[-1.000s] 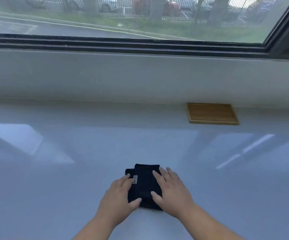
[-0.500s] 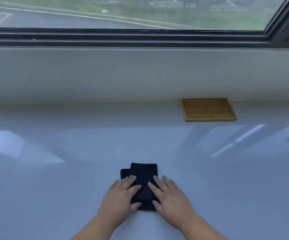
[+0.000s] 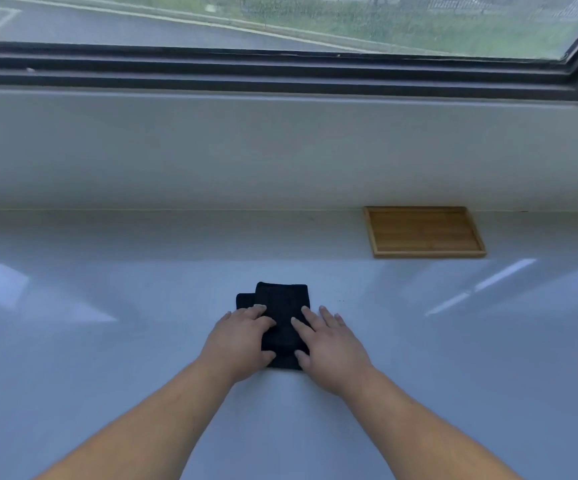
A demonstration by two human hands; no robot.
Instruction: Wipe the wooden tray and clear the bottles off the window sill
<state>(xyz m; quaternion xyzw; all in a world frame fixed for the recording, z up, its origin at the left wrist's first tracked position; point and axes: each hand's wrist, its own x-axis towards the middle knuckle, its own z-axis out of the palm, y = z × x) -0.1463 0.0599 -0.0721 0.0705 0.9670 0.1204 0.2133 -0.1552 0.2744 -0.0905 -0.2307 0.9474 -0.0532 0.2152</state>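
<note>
Two hands are pressing flat on a folded black cloth (image 3: 282,311) on the white counter (image 3: 107,341).
Left hand (image 3: 242,341) and right hand (image 3: 329,344) are lying palm-down, fingers extended, gripping nothing. Wooden tray (image 3: 423,231) is sitting well beyond them to the right against the wall, long axis running left to right.

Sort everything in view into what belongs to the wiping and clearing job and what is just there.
Belongs to the job:
- shallow rectangular wooden tray
- folded black cloth
- left hand and right hand, flat on it

Just there:
- glossy white window sill
- dark-framed window

No bottles in view.
</note>
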